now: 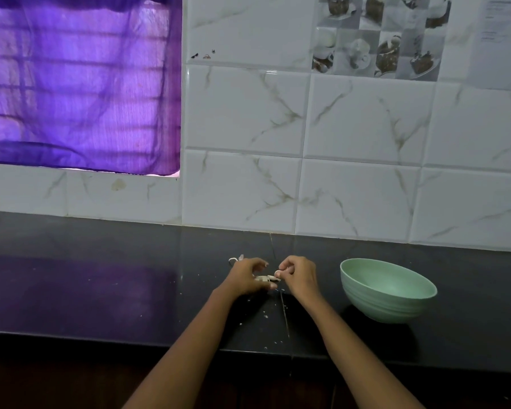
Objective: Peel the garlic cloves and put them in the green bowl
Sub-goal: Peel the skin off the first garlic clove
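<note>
- Our left hand [247, 277] has its fingers curled around a garlic clove [266, 278] and keeps it just above the bench [101, 290], we think so that the clove does not turn while the skin comes off.
- Our right hand [298, 276] is curled as well, and its fingertips [278, 272] pinch at the end of the same clove. This looks to us like a pull on the dry skin, but the piece is too small to say if it is skin or the clove itself.
- The two hands are very close together, almost touching, because a thing so small needs both of them.
- The green bowl [387, 290] stands on the bench just to the right of the right hand. We judge it was put there so the peeled clove has only a short way to go. We cannot tell if anything is already inside, because most of its inside is hidden from us.
- Small pale crumbs [266, 315] lie on the dark bench below the hands, probably bits of skin that fell.
- A few pale pieces [236, 259] lie behind the left hand; they may be more garlic or empty skins, we cannot tell which.
- In our judgement the peeling of this clove is in progress and not yet done.
</note>
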